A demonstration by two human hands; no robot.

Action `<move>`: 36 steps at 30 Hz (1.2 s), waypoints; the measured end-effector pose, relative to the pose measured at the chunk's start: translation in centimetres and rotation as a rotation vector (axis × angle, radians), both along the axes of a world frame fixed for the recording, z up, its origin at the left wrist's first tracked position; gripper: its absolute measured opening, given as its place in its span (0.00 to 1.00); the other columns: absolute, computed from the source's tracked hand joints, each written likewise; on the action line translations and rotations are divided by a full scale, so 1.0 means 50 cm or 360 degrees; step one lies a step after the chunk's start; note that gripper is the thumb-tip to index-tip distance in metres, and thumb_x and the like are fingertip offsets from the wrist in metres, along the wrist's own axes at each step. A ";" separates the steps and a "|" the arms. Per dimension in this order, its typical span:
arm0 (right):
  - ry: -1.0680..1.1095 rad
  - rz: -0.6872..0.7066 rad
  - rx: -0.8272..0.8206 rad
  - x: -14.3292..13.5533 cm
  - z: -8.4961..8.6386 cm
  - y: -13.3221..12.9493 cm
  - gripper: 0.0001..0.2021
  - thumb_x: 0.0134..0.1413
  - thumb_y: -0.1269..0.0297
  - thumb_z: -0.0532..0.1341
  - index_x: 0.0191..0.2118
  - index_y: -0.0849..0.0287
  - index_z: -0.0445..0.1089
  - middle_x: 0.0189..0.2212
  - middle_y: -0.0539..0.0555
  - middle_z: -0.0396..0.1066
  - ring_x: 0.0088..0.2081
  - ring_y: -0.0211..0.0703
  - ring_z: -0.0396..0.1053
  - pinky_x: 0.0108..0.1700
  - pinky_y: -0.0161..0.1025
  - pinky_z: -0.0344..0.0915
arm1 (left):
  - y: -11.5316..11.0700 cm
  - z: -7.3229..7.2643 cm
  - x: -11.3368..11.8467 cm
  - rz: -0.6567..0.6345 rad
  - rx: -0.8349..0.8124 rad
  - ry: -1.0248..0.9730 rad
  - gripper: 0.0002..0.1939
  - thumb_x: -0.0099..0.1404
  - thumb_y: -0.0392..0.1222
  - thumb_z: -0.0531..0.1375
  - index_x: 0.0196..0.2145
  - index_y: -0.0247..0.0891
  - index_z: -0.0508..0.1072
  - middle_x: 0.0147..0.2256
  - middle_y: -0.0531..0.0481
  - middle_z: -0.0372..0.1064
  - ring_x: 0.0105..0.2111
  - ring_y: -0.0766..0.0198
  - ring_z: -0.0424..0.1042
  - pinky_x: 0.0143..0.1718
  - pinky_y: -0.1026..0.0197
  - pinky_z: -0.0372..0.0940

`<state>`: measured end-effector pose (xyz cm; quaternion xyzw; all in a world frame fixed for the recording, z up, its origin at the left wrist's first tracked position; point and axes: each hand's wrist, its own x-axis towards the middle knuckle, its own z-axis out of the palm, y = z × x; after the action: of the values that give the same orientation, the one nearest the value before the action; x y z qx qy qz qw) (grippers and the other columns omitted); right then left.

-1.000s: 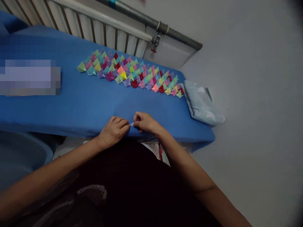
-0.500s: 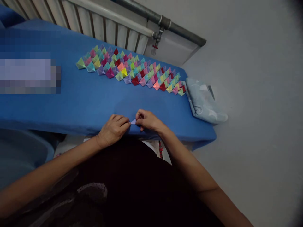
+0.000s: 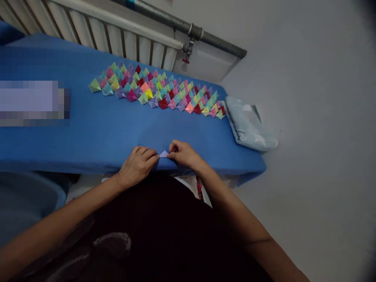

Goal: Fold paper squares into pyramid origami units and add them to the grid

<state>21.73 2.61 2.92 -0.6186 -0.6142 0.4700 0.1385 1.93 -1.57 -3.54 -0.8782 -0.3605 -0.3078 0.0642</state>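
Between my hands, at the near edge of the blue-covered surface (image 3: 117,131), is a small pale purple folded paper (image 3: 163,154) with its point facing away from me. My left hand (image 3: 139,164) pinches its left corner between thumb and fingers. The right corner is in the fingertips of my right hand (image 3: 182,153), whose other fingers are curled in. Farther off, rows of small folded paper boats (image 3: 163,103) in many colours stand close together on the blue cloth.
A folded light-blue patterned cloth (image 3: 248,125) lies at the right end against the wall. Behind the surface run a white radiator (image 3: 117,39) and a grey pipe (image 3: 223,42) with a red-handled valve. A blue tub (image 3: 29,201) stands below at left. One area at left is blurred.
My right fingers have shifted to the paper's right corner, so more of its triangle shows between my hands. The whole view has shifted slightly.
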 end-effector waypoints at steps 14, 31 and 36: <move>-0.0057 0.0049 0.0065 0.026 0.004 -0.004 0.10 0.49 0.80 0.58 0.29 0.56 0.62 0.21 0.40 0.61 0.17 0.30 0.57 0.20 0.29 0.55 | -0.002 0.000 0.004 0.0038 -0.0017 -0.0002 0.12 0.72 0.33 0.53 0.44 0.38 0.76 0.42 0.42 0.76 0.40 0.54 0.69 0.41 0.50 0.63; -0.0150 0.0011 0.0880 0.013 -0.056 -0.073 0.05 0.55 0.72 0.59 0.35 0.55 0.69 0.35 0.50 0.69 0.36 0.40 0.66 0.42 0.36 0.61 | -0.002 0.008 0.007 0.0147 -0.0295 -0.0385 0.09 0.71 0.34 0.54 0.44 0.40 0.73 0.42 0.45 0.75 0.43 0.57 0.73 0.45 0.51 0.66; -0.0172 0.0017 0.0899 0.008 -0.056 -0.076 0.04 0.57 0.70 0.59 0.36 0.55 0.69 0.35 0.51 0.70 0.36 0.40 0.66 0.40 0.36 0.60 | 0.017 0.018 0.018 0.0141 -0.0462 -0.0515 0.06 0.71 0.39 0.58 0.42 0.39 0.74 0.39 0.48 0.75 0.40 0.60 0.73 0.43 0.55 0.65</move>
<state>22.14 -1.17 0.13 -0.5765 -0.7305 0.2473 0.2699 2.81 -0.74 -2.62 -0.8007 -0.4447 -0.3865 -0.1081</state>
